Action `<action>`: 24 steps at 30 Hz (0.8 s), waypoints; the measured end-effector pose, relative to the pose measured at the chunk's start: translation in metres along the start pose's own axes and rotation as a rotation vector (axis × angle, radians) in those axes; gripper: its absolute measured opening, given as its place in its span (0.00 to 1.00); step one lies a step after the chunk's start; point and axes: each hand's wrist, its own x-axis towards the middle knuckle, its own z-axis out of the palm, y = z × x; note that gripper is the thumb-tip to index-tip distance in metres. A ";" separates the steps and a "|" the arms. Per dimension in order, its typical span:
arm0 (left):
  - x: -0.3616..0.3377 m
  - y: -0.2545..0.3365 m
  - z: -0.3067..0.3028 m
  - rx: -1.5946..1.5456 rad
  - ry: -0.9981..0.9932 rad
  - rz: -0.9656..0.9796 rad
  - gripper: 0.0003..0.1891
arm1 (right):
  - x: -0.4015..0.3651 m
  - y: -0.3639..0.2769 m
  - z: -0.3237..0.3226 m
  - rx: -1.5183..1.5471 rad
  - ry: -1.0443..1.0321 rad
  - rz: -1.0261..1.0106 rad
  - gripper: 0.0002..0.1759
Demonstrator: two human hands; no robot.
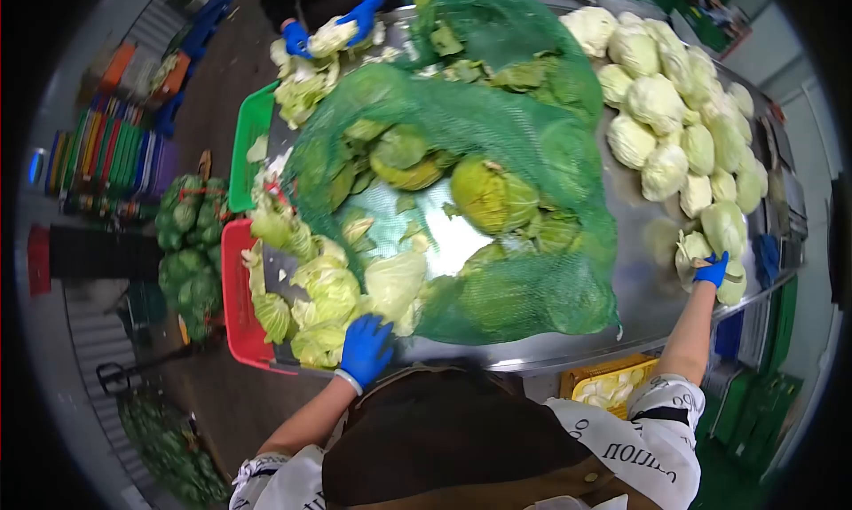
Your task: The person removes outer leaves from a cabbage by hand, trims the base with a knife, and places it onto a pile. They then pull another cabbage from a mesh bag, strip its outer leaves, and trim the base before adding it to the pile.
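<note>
My left hand (366, 350), in a blue glove, rests with fingers extended against the loose pale leaves (327, 292) at the table's left front. Just beyond it is a large pale green leaf (396, 284). My right hand (712, 268), also gloved, reaches to the near end of a pile of peeled cabbages (657, 102). Its fingers are closed among the nearest cabbages; a small brownish thing shows beside them, too small to name. Between my hands lies an open green mesh sack (524, 124) with unpeeled cabbages (491, 195) inside.
Across the metal table (643, 284), another person's blue-gloved hands (359, 20) handle a cabbage. A red crate (241, 301) and a green crate (253, 142) stand along the left edge. A yellow crate (612, 381) sits below the front edge. Netted cabbages (189, 279) stand on the floor.
</note>
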 end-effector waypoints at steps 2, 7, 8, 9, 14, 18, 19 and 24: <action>-0.006 -0.010 -0.003 0.115 -0.035 -0.062 0.29 | 0.003 0.008 0.015 -0.129 -0.089 -0.089 0.18; -0.046 -0.098 0.021 0.246 -0.008 -0.246 0.31 | -0.241 0.063 0.125 -0.487 -0.466 -0.435 0.16; -0.055 -0.121 0.021 0.266 0.004 -0.259 0.30 | -0.275 0.085 0.133 -0.542 -0.522 -0.496 0.16; -0.063 -0.146 0.019 0.280 0.018 -0.259 0.30 | -0.344 0.095 0.151 -0.697 -0.508 -0.361 0.19; -0.081 -0.255 -0.022 0.369 0.035 -0.381 0.33 | -0.512 0.194 0.152 -0.824 -1.036 -0.126 0.17; -0.057 -0.306 -0.056 0.172 0.126 -0.723 0.21 | -0.578 0.271 0.143 -0.815 -1.230 -0.055 0.18; -0.041 -0.313 -0.054 0.053 0.521 -0.484 0.19 | -0.595 0.280 0.152 -0.882 -1.193 0.008 0.19; 0.083 -0.165 -0.070 -0.781 0.312 0.161 0.13 | -0.621 0.359 0.208 -0.639 -1.174 -0.006 0.23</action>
